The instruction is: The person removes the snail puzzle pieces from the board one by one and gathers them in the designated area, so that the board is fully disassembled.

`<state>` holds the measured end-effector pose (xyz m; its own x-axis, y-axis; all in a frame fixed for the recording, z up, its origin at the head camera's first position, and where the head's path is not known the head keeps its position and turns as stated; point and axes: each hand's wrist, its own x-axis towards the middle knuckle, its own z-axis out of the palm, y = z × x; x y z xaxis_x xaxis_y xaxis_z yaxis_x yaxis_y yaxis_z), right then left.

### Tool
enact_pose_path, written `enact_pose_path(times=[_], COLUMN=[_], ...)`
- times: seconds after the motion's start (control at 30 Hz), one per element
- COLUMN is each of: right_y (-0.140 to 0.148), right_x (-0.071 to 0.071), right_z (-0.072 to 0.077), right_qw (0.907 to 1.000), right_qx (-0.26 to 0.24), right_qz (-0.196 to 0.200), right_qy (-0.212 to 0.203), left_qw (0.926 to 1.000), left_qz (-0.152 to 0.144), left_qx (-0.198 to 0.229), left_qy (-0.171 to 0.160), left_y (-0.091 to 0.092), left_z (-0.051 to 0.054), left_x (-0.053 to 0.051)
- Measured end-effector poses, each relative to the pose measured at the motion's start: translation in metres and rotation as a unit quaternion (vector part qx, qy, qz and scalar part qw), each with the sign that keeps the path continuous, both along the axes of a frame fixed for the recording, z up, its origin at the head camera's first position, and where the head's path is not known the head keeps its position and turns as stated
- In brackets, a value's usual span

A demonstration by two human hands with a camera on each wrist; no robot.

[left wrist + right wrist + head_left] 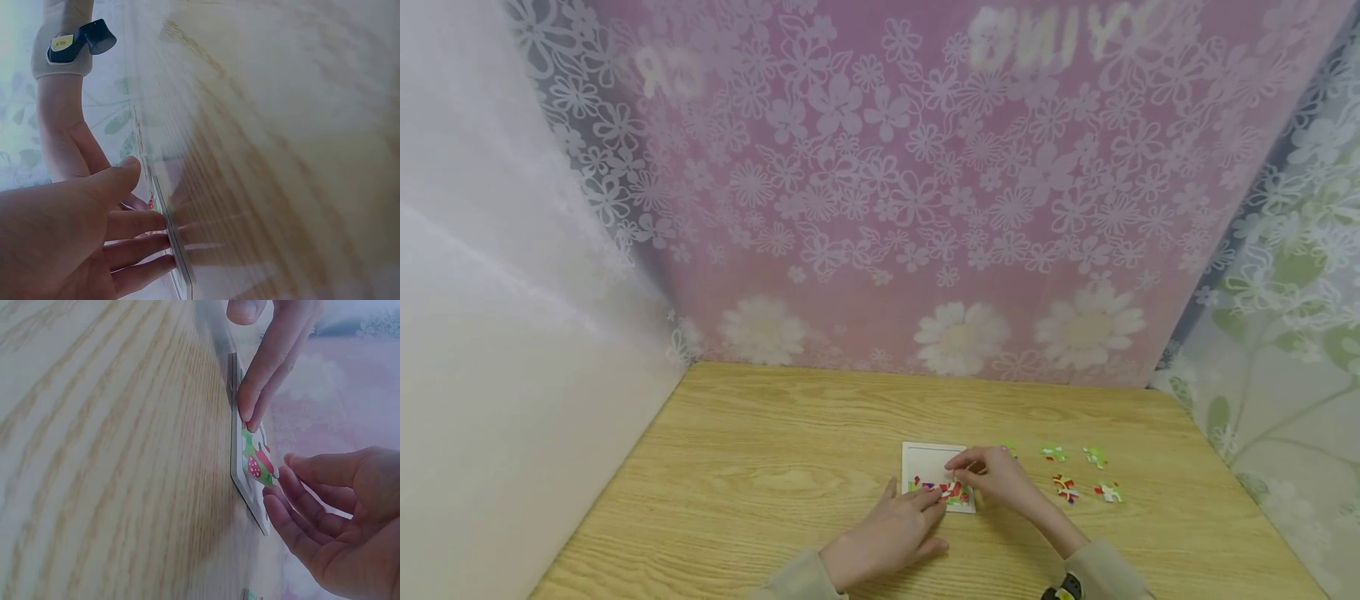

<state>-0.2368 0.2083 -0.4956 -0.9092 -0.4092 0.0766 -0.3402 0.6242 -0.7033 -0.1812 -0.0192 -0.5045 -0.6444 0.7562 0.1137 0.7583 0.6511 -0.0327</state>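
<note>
A white puzzle tray (pixel 928 457) lies on the table, its lower part filled with joined red, green and white jigsaw pieces (pixel 254 466). My left hand (pixel 898 525) rests on the tray's lower left, its extended fingertips touching the joined pieces. The right hand (pixel 996 477) is over the tray's right side, thumb and fingertips pinching a small jigsaw piece (pixel 951 477) at the edge of the joined ones. Fingers hide much of that piece. In the left wrist view the tray (pixel 178 265) shows edge-on beneath my left fingertips.
Several loose jigsaw pieces lie right of the tray, among them a green one (pixel 1095 457) and a red and white one (pixel 1065 488). Another piece (pixel 1009 450) is partly hidden behind my right hand. A flowered curtain (pixel 910 208) stands along the table's (pixel 760 442) back edge.
</note>
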Motion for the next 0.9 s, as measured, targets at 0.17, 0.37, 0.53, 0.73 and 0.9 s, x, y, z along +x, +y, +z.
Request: enact_pose_path(times=[0.17,0.37,0.53,0.73,0.9], right_y=[-0.0003,0.0016,0.0037,0.0065,0.009], right_x=[0.0015,0.001,0.0013,0.0041,0.0053], right_z=[0.0038,0.0027,0.0013,0.0,-0.0038], right_qw=[0.9995,0.9987,0.9985,0.9986,0.9972], right_qx=[-0.021,-0.032,-0.032,-0.029,-0.054], right_qz=[0.023,0.039,0.044,0.038,0.034], right_qy=[0.001,0.003,-0.006,-0.025,-0.04], left_qw=[1.0,1.0,0.9998,0.9998,0.9997], left_qz=[0.003,0.0,-0.003,-0.005,-0.005], left_qx=[0.0,0.007,0.012,0.017,0.02], left_qy=[0.0,0.008,0.013,0.011,0.013], left_y=[0.0002,0.0001,-0.0004,-0.0005,-0.0006], left_z=[-0.0002,-0.0013,-0.0037,-0.0036,-0.0029], left_x=[-0.0002,0.0005,-0.0003,-0.0006,-0.0004])
